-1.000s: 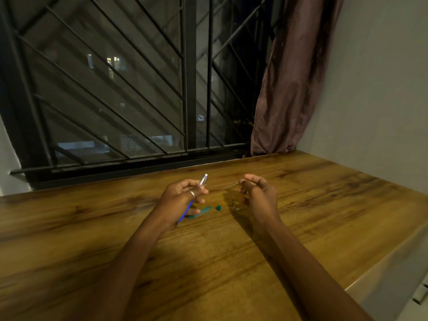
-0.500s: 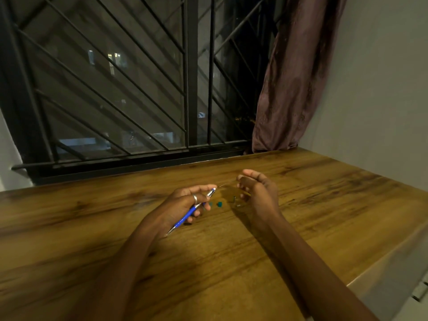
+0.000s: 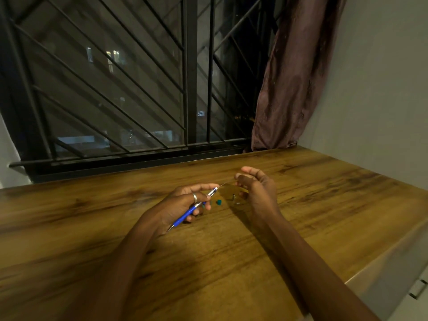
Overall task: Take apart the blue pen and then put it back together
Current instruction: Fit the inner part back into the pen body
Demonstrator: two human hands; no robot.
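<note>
My left hand [image 3: 183, 205], a ring on one finger, grips the blue pen body [image 3: 185, 216] slanted, its silver end [image 3: 213, 191] pointing up and right. My right hand [image 3: 257, 188] pinches a very thin rod [image 3: 225, 184] whose free end meets the pen's silver end. On the wooden table [image 3: 208, 262] between the hands lie a small teal cap [image 3: 218, 202] and two tiny metal parts [image 3: 234, 198]. Another teal piece [image 3: 203, 205] shows partly under my left fingers.
A barred window [image 3: 139, 89] runs along the table's far edge. A maroon curtain [image 3: 294, 77] hangs at the back right beside a pale wall [image 3: 382, 89]. The table's right edge [image 3: 382, 258] drops off near my right forearm.
My left hand lowered and tilted the pen so its silver end now points toward my right hand; the thin rod's tip has come up to that end. The view shifted slightly.
</note>
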